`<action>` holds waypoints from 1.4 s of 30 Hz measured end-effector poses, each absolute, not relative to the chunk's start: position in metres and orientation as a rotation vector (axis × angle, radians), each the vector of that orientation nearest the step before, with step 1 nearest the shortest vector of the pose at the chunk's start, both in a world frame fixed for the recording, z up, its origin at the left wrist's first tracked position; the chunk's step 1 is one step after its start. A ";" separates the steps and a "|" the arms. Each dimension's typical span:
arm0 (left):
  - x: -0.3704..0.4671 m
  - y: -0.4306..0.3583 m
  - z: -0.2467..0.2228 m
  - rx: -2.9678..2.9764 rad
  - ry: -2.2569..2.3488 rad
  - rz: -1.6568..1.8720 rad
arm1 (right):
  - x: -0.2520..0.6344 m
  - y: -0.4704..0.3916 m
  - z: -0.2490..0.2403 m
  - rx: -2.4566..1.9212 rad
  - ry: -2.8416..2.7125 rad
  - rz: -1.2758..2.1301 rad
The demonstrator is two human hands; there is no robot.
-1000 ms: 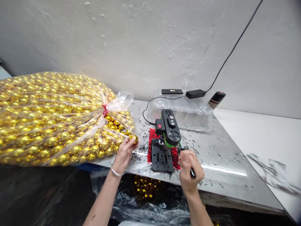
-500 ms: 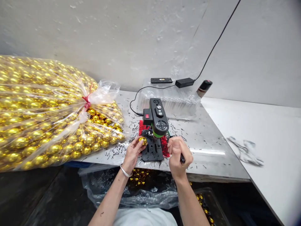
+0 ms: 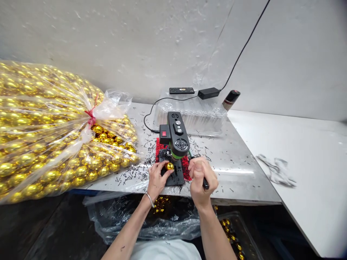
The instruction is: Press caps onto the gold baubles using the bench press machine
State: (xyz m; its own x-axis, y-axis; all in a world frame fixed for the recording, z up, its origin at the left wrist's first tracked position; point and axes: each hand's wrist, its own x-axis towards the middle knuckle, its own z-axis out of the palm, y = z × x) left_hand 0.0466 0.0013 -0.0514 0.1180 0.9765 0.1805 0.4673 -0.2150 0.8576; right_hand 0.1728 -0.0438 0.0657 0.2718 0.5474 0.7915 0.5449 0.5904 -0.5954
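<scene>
A small gold ball [image 3: 169, 166] is pinched between the thumb and fingers of my left hand [image 3: 158, 177], over the black base plate [image 3: 176, 177] of a small press. Above the ball stands the press's black head [image 3: 178, 133], with a green ring beneath it. My right hand [image 3: 202, 178] is wrapped round the black lever handle [image 3: 206, 184] at the press's right side. Under the press lies a red mat [image 3: 186, 168] strewn with black shavings.
A large clear bag of gold balls [image 3: 54, 144] fills the left. Behind the press are a clear plastic box [image 3: 195, 119], a black adapter [image 3: 209, 93] and a tilted can [image 3: 231, 100]. White gloves [image 3: 278, 169] lie right. Below the edge hangs an open plastic bag [image 3: 130, 216].
My left hand has moved the gold ball rightward, from beside the base plate to over it under the press head. My right hand still grips the lever. The view has shifted slightly.
</scene>
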 end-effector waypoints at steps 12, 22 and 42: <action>0.049 0.007 -0.058 1.933 1.328 0.970 | 0.181 -0.049 0.015 -0.991 -1.507 -0.061; 0.050 0.005 -0.062 1.949 1.346 0.976 | 0.183 -0.042 -0.033 -0.964 -1.477 -0.145; 0.015 -0.090 -0.066 2.147 1.131 1.128 | 0.168 -0.053 0.052 -1.090 -1.277 0.057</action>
State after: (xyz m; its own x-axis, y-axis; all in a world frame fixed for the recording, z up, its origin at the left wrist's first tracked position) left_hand 0.0146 -0.0899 -0.0657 0.3252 0.8314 0.4506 0.4531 -0.5552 0.6975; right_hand 0.1684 -0.0526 0.0518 0.3577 0.5810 0.7311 0.5133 0.5317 -0.6737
